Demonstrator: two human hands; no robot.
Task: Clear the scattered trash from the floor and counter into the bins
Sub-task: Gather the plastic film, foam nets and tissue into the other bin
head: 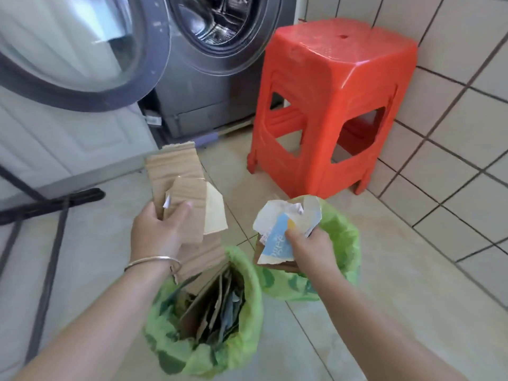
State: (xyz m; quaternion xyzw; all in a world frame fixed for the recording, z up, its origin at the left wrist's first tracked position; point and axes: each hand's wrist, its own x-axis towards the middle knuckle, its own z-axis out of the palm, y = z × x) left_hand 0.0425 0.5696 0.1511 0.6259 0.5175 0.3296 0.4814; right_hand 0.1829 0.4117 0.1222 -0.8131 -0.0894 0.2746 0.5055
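The left hand (pixel 158 226) clamps cardboard pieces (pixel 178 185) above the near bin (pixel 247 312), ready to drop. The right hand (pixel 308 243) grips crumpled paper (pixel 286 215) over the far bin (pixel 346 237), seemingly sorting by kind.

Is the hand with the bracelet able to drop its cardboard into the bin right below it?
Probably yes. The left hand holds the cardboard pieces just above the near bin, whose mouth is open, though already fairly full of cardboard.
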